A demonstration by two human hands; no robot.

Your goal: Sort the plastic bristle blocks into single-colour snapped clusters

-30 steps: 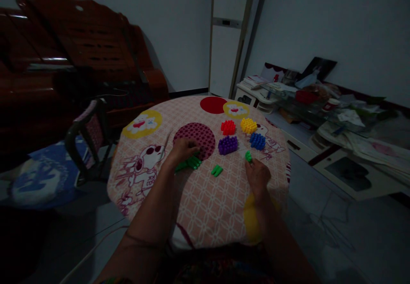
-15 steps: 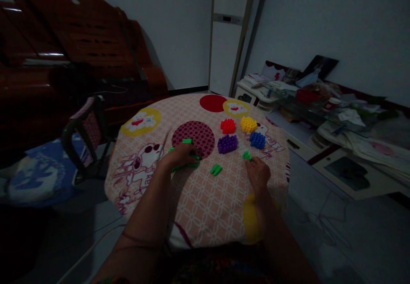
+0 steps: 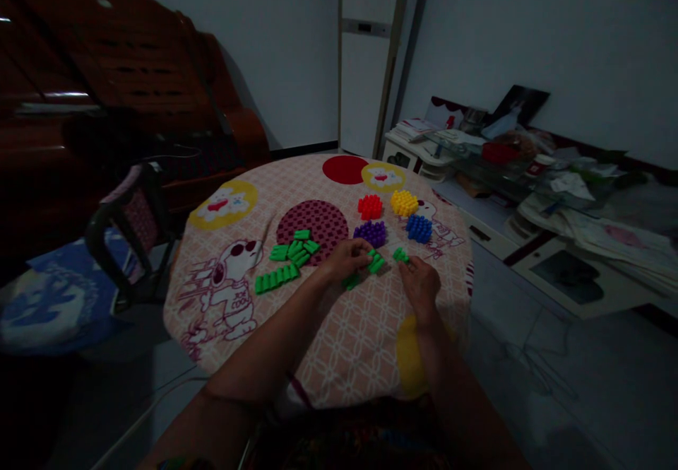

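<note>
My left hand (image 3: 347, 261) is closed on a green building block (image 3: 376, 261) near the middle of the table. To its right, my right hand (image 3: 420, 283) pinches a smaller green piece (image 3: 400, 254); the two pieces are a short gap apart. Another green block (image 3: 351, 282) lies on the cloth, partly hidden beneath my left hand. Loose green blocks (image 3: 300, 252) are scattered by the dark red circle, and a joined green row (image 3: 277, 279) lies in front of them. Beyond my hands sit knobbly purple (image 3: 371, 233), red (image 3: 370, 207), yellow (image 3: 404, 203) and blue (image 3: 419, 229) block clusters.
A patterned cloth covers the round table (image 3: 339, 343). At the left are a small chair (image 3: 127, 230) and a wooden sofa (image 3: 132, 67). A cluttered low cabinet (image 3: 561, 272) runs along the right wall. A tall white unit (image 3: 365, 81) stands in the back corner.
My left hand has moved right from the green pile with a green block, uncovering the loose blocks and the joined row. My right hand still holds its green piece. The view has shifted slightly.
</note>
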